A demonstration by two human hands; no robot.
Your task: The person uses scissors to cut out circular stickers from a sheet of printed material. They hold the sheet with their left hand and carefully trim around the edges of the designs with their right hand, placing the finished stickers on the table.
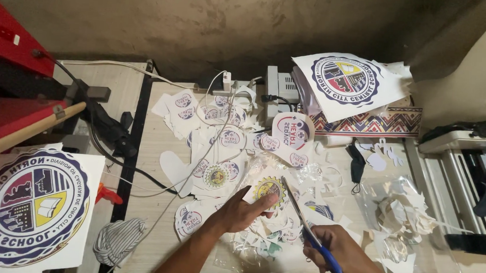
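Pinching a small round paper print with a yellow gear-like emblem [269, 189], the left hand [244, 209] grips it at the lower edge between thumb and fingers, above the pale wooden table [158, 148]. The right hand [341, 254] is clenched around the blue handles of a pair of scissors [305, 224], and the long grey blades point up and left, with the tip just beside the right edge of the round print (whether the blades already bite into the paper, I cannot tell).

From the left side: a red press machine with a wooden handle [10, 83] stands at the edge of the view, and below it lies a large white sheet printed with a round blue school seal [28, 207]. Near it, on the table corner, sits a grey striped piece of cloth [117, 240]. White and black cables [140, 169] run across the table toward a white power strip [279, 88] at the back.

In the middle, many cut round stickers with red and blue marks [220, 135] lie scattered, some overlapping. Around both hands there are white paper offcuts [271, 234]. At the back right, another large sheet with the same blue seal [347, 81] rests on a patterned box [373, 123]. Farther right, a clear plastic bag with paper scraps [401, 213] lies near a grey metal machine [460, 166].
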